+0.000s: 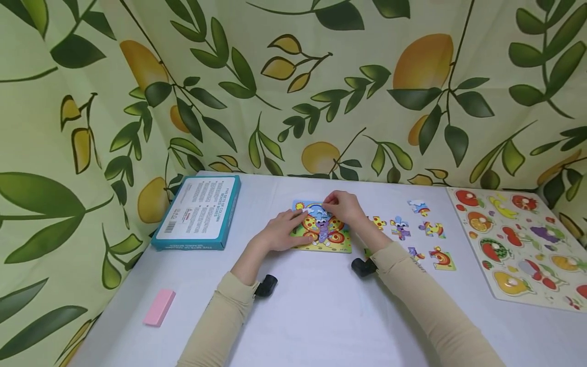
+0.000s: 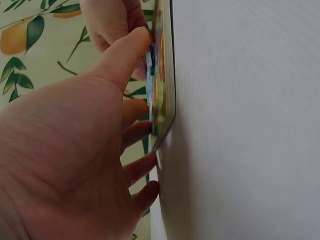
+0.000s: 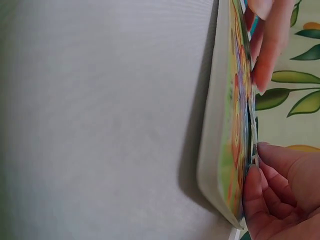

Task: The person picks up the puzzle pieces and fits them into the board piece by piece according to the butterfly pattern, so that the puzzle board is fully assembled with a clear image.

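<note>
A puzzle board with a bright butterfly picture lies flat on the white table. My left hand rests on its left side; the fingers extend along the edge and the thumb reaches over the picture. At the upper right of the board, my right hand pinches a thin puzzle piece between thumb and fingertips. That piece is tilted, close over the picture, and partly hidden by the fingers. In the left wrist view, the left thumb touches the picture side near the right hand.
Several loose puzzle pieces lie right of the board, some hidden behind the right forearm. Farther right is a fruit board. A teal-edged box stands at the back left, with a pink block nearer the front. A patterned curtain closes off the back.
</note>
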Demonstrator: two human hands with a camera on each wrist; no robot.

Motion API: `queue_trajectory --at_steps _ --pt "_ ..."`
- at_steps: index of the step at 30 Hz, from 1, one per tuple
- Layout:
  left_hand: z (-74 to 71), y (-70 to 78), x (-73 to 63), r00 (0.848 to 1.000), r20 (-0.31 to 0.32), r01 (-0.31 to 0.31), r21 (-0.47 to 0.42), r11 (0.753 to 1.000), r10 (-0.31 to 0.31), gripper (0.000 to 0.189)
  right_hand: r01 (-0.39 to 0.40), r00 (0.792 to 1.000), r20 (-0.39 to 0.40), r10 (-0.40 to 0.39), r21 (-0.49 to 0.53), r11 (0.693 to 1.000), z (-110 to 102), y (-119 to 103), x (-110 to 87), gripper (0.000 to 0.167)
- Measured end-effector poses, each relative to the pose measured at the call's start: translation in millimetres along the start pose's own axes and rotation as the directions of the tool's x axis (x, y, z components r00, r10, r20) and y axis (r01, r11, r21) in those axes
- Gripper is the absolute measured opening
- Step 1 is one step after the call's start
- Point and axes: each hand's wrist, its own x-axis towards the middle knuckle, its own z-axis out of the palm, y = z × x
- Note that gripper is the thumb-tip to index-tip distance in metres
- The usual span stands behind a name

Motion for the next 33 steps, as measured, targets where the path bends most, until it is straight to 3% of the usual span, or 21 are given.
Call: queue_trajectory --at_steps 10,27,33 --pt "0.1 12.5 6.8 0.999 -0.015 0.054 0.121 0.991 -0.052 0.073 0.003 1.000 -0.002 -0.003 -0.022 1.000 1.6 -0.9 -0.1 0.019" --pt "0.7 14.1 8.3 0.997 -0.028 0.072 0.127 0.989 -0.069 0.070 0.012 1.000 0.016 -0.011 -0.044 0.999 1.0 2.5 1.7 0.029" --pt "1.4 13.8 8.4 0.998 -0.055 0.041 0.102 0.994 -0.036 0.066 0.020 1.000 0.017 -0.019 -0.050 0.999 0.4 4.4 4.0 0.024"
